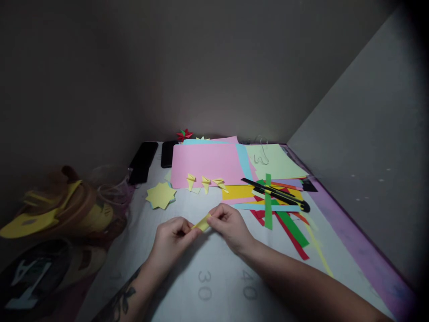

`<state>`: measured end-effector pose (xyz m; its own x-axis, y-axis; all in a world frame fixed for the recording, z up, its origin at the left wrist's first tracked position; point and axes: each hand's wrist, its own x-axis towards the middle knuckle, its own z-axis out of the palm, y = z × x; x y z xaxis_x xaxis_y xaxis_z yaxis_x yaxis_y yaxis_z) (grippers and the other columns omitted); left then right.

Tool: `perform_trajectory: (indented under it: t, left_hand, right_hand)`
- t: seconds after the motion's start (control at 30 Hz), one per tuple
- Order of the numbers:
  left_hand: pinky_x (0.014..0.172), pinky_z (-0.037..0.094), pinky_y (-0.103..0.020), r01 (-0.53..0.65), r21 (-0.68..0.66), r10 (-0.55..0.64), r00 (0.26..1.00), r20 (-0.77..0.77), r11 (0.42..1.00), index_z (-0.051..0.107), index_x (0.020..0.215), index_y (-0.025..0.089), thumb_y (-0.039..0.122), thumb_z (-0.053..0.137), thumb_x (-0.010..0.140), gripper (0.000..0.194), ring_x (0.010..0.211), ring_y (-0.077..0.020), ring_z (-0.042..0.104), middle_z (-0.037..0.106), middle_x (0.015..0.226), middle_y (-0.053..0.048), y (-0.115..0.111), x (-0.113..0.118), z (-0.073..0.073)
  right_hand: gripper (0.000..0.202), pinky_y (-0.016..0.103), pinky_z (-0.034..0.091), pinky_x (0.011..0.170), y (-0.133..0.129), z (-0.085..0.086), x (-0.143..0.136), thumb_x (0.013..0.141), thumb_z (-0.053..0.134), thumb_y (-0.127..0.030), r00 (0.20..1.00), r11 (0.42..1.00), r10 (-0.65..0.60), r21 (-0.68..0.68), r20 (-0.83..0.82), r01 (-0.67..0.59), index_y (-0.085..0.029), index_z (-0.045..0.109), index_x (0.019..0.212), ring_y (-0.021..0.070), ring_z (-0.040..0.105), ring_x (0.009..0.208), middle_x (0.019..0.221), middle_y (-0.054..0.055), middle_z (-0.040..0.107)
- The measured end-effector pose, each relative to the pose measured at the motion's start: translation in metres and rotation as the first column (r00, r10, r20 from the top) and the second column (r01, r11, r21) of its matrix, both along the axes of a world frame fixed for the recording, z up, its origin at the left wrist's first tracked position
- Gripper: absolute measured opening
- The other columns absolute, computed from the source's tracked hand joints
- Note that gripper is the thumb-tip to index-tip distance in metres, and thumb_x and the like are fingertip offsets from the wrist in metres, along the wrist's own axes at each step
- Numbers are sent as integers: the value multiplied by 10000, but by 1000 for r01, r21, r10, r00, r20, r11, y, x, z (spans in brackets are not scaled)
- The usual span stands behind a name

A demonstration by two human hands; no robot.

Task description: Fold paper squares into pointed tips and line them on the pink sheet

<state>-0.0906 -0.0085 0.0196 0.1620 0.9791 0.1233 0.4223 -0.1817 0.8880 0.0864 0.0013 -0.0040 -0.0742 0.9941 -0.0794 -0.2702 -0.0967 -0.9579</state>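
Observation:
A small folded piece of yellow paper [203, 222] is stretched between my two hands, above the white work surface. My left hand [174, 235] pinches its lower left end between thumb and fingers. At the upper right end, my right hand [229, 226] grips it the same way. Just beyond my hands, several small folded yellow paper pieces [206, 183] lie in a row at the front edge of a pink sheet [208, 163]. To their left rests a yellow paper star shape [161, 196] with several points.
On the right, a black utility knife [284, 197] lies on colored paper strips [291, 228]. Pale green sheets [275, 161] with a bent wire sit behind. Two dark phones [144, 155] and a red folded paper star [184, 134] are at the back. Pots [83, 210] stand left.

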Motion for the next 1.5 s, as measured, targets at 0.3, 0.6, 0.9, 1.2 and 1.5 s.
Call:
perform_trajectory:
  t: [0.3, 0.6, 0.9, 1.2, 1.5]
  left_hand:
    - [478, 375, -222, -3, -9, 3, 1000, -3, 1000, 426, 483, 184, 301, 651, 742, 362, 482, -115, 516, 590, 528, -7, -1, 1, 1]
    - [470, 371, -213, 20, 35, -19, 999, -26, 999, 466, 485, 176, 267, 642, 752, 332, 474, -108, 512, 582, 518, 2, -1, 0, 2]
    - [511, 398, -225, 30, 51, -27, 998, -58, 998, 527, 542, 172, 272, 645, 767, 272, 533, -124, 556, 616, 583, -8, 1, -3, -4]
    - [551, 418, -244, -30, -34, 31, 999, 41, 999, 516, 545, 176, 254, 683, 722, 256, 575, -137, 568, 629, 625, -11, 2, -2, -1]
    - [564, 411, -237, -52, -126, 74, 981, 177, 991, 423, 620, 197, 211, 697, 701, 286, 594, -115, 519, 573, 640, 23, 1, -1, -6]
  right_hand:
    - [231, 254, 404, 615, -1, -1, 0, 693, 743, -288, 1000, 1000, 16, -23, 2, -16, -186, 541, 648, 124, 529, 640, 702, -12, 614]
    - [220, 240, 419, 605, 1, 12, -3, 650, 727, -248, 1000, 999, 1, -35, 10, 0, -202, 563, 789, 113, 518, 620, 661, -46, 549]
    - [105, 258, 411, 604, 2, 14, 4, 714, 624, -277, 957, 996, 92, -22, 276, -89, -184, 585, 686, 123, 515, 620, 648, -28, 556]
    - [73, 255, 423, 613, -2, 15, 5, 734, 600, -253, 946, 997, 18, 59, 324, -39, -184, 591, 714, 133, 530, 644, 676, -14, 571]
    - [53, 275, 437, 628, -4, 13, 8, 764, 599, -233, 916, 987, -35, 156, 400, -31, -202, 610, 722, 156, 557, 674, 706, 4, 609]
